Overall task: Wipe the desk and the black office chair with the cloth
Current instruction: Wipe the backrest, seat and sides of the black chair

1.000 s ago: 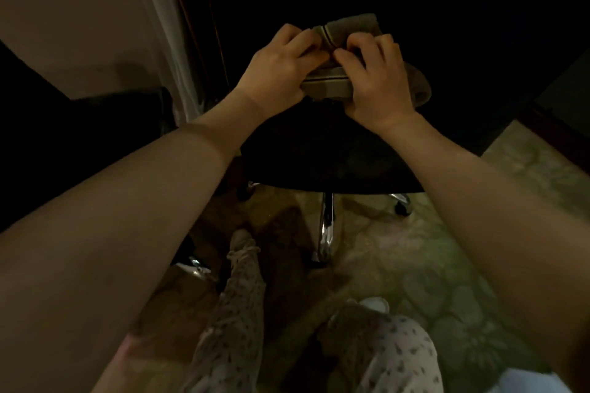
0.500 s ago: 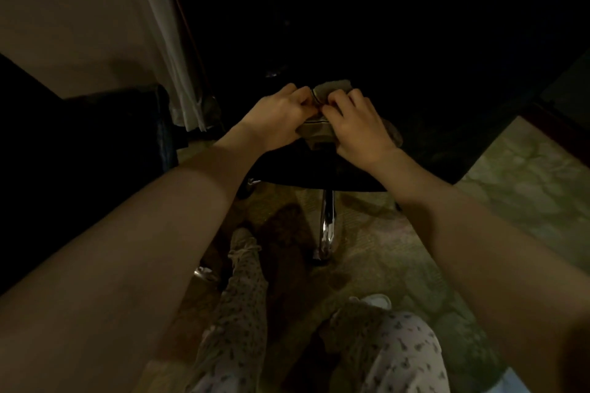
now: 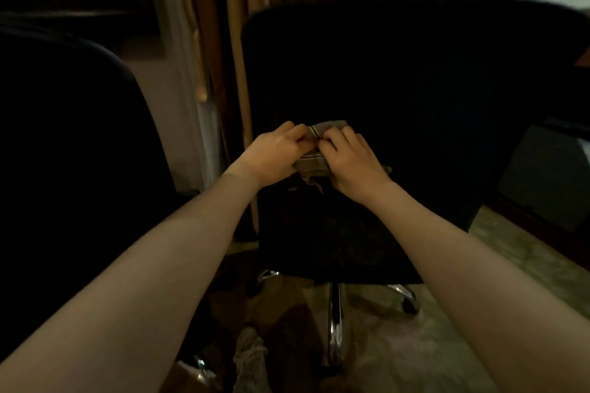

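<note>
Black office chair (image 3: 415, 89) filled most of the view, backrest upright; brown curtain (image 3: 242, 25) hung behind it at left. Left hand (image 3: 271, 155) and right hand (image 3: 352, 161) lay side by side low against the chair — fingers curled, both pinching the striped grey cloth (image 3: 314, 164), bunched between them.

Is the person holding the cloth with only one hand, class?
No, both the left hand and the right hand grip the cloth at the black office chair.
</note>
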